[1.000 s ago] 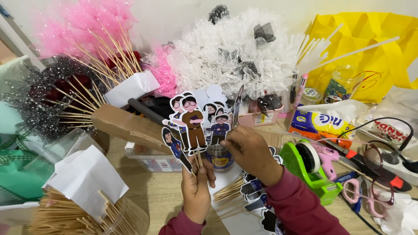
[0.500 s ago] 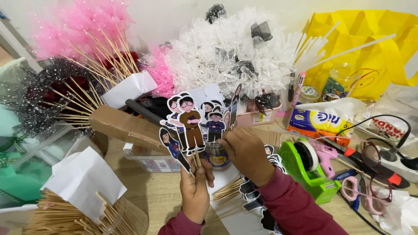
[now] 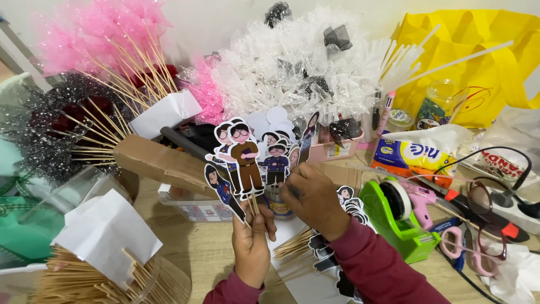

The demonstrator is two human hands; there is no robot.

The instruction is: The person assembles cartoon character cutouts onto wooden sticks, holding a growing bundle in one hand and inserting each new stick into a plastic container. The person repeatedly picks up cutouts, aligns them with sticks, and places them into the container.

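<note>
- The left hand [image 3: 251, 247] has its fingers closed around a bunch of thin sticks, thumb pressed across them, so it holds a fan of cartoon cut-outs [image 3: 242, 163] upright over the table [image 3: 197, 247].
- The right hand [image 3: 314, 197] curls loosely beside the fan, knuckles to the camera; its fingertips are turned away, near the rightmost figure, and whether they pinch anything cannot be told.
- Against the frames from a second and half a second ago, the fan has barely shifted: same height, same spread, the same figures showing. The right hand has stayed close at the fan's right edge. The judgement is that the bunch is being arranged or checked, not picked up or set down.
- Just under the right wrist lie more cut-outs [image 3: 337, 247] on white paper, with loose skewers [image 3: 295, 243] beside them.
- To the right stands a green tape dispenser [image 3: 402, 222]; beyond it lie a glue gun [image 3: 450, 197], pink scissors [image 3: 461, 247] and glasses [image 3: 495, 208].
- At lower left a jar of skewers [image 3: 112, 281] carries a white paper slip.
- Behind the fan rise clear cellophane puffs [image 3: 292, 62], pink puffs [image 3: 95, 34] on sticks and a yellow bag [image 3: 478, 50].
</note>
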